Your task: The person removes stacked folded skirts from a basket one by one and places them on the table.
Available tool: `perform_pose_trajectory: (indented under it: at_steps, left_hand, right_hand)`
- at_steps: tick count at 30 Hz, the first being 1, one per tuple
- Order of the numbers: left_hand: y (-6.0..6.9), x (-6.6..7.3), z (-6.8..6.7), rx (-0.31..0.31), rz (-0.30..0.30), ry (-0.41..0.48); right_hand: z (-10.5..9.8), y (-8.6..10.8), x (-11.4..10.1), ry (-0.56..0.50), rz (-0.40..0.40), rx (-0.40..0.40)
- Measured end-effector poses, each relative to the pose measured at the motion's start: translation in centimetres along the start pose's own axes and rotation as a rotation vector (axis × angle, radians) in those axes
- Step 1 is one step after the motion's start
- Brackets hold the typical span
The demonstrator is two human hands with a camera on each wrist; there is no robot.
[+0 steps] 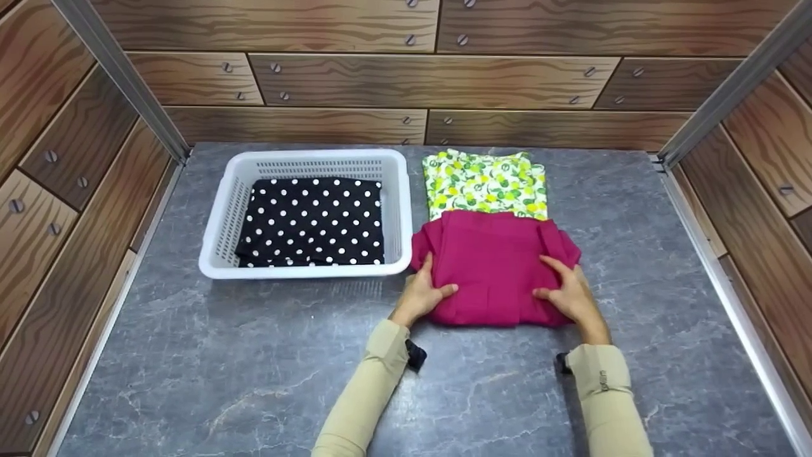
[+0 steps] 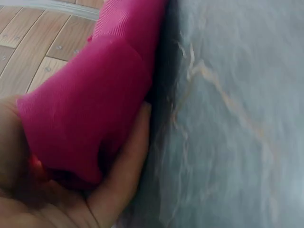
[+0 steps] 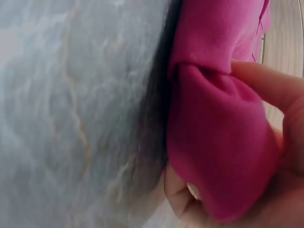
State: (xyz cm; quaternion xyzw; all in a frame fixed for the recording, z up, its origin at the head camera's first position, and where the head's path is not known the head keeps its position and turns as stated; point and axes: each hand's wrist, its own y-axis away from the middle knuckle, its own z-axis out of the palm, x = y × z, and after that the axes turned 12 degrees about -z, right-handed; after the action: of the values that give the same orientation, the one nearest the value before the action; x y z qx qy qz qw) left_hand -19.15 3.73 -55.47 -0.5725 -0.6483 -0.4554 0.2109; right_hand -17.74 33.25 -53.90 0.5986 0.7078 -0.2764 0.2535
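A folded magenta garment [image 1: 485, 266], seemingly a shirt, is between my two hands in the head view, overlapping the front of a folded white cloth [image 1: 485, 181] with a green and yellow print. My left hand [image 1: 420, 296] grips its left side, thumb on top. On the opposite side my right hand [image 1: 576, 297] holds it the same way. In the left wrist view, thumb and fingers wrap the rolled edge of the magenta fabric [image 2: 85, 109]. The right wrist view shows the other edge [image 3: 218, 137] pinched between thumb and fingers.
Left of the garment stands a white plastic basket [image 1: 304, 273] holding a folded black cloth with white dots [image 1: 317, 222]. Wood-patterned panels [image 1: 342, 79] enclose the grey marbled tabletop [image 1: 254, 355] at the back and both sides.
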Motion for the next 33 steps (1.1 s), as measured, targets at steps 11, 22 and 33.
perform_pose_trajectory:
  at_steps: [11, 22, 33]
  left_hand:
    - [3.8, 2.4, -3.2, 0.231, 0.173, -0.541]
    - [4.2, 4.2, -9.2, 0.15, 0.417, -0.32]
    - [2.9, 2.5, -15.3, 0.389, 0.394, -0.403]
  right_hand:
    - [-0.9, -0.3, -1.9, 0.055, -0.034, 0.459]
    - [0.1, -4.3, -7.8, -0.067, -0.319, 0.445]
    - [1.9, -7.5, -14.4, -0.456, -0.358, 0.213]
